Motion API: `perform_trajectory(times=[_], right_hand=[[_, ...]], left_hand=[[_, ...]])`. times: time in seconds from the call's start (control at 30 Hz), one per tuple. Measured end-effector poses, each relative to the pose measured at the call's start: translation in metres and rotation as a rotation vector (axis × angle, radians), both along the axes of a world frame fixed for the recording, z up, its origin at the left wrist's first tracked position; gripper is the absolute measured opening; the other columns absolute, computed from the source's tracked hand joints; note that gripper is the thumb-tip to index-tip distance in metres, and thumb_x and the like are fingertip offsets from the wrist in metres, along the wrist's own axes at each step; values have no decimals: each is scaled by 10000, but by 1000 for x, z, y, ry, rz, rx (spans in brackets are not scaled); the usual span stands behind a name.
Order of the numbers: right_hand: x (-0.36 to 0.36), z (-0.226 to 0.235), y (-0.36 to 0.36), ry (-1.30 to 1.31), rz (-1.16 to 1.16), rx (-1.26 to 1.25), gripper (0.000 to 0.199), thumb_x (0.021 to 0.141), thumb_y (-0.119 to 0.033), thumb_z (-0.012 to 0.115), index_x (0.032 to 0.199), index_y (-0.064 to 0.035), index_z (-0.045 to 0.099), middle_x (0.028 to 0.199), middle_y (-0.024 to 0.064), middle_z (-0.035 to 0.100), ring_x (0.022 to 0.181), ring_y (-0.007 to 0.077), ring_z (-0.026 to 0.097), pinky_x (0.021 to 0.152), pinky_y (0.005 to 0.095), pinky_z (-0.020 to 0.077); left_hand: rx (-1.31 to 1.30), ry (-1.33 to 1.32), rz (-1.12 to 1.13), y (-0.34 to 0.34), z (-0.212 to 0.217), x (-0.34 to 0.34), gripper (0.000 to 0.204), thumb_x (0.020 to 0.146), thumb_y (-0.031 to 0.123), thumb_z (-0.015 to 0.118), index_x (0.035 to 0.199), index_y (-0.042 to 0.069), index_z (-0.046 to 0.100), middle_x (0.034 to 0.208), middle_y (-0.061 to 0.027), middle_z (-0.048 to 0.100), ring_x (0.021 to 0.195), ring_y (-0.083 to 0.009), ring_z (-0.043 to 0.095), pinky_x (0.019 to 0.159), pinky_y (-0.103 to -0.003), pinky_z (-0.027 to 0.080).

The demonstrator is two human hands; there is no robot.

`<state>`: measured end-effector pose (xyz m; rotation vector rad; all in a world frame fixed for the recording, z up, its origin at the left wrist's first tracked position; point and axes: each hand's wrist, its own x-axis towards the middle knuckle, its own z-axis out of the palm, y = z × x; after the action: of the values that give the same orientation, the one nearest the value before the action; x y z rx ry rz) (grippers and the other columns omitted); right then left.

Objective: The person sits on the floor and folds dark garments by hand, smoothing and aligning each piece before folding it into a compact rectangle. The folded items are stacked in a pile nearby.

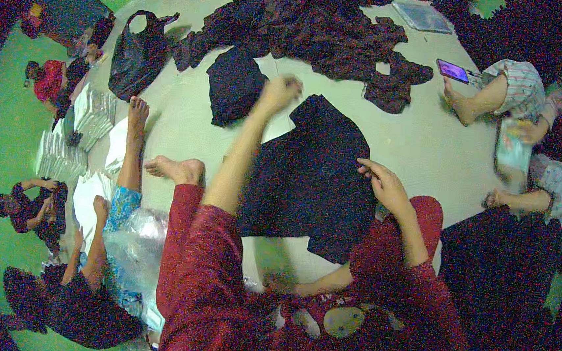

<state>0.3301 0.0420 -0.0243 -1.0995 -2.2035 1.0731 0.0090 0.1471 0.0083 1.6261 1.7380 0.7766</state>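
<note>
A black garment is spread flat on the floor before my crossed legs. My right hand is open at the garment's right edge, fingers stretched over the cloth. My left hand reaches forward past the garment's upper left corner. It is smeared by motion, its fingers look bent, and I cannot tell whether it holds anything. Below that hand a white sheet shows, partly covered by the black garment. Just left of it lies a smaller folded black garment.
A large heap of dark clothes spreads across the far side. A black bag stands far left, near stacks of plastic-wrapped packs. People sit on both sides. A phone lies at the right, above dark cloth.
</note>
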Motion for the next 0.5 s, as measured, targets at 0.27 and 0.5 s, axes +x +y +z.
perform_trajectory(times=[0.27, 0.5], right_hand=[[-37, -34, -21, -361, 355, 26, 467, 775, -5, 487, 1236, -31, 419, 1184, 184, 476, 1102, 323, 460, 941, 387, 383], [-23, -36, -11, -435, 308, -173, 516, 793, -57, 512, 1285, -50, 358, 1208, 191, 461, 1098, 337, 464, 937, 390, 387]], left_hand=[[-19, 298, 257, -26, -104, 41, 320, 768, 321, 582, 874, 22, 541, 866, -210, 608, 847, -365, 584, 723, -443, 462], [-237, -374, 352, 2, -112, -1, 322, 715, 301, 660, 797, 0, 579, 721, -95, 588, 666, -165, 544, 599, -304, 436]])
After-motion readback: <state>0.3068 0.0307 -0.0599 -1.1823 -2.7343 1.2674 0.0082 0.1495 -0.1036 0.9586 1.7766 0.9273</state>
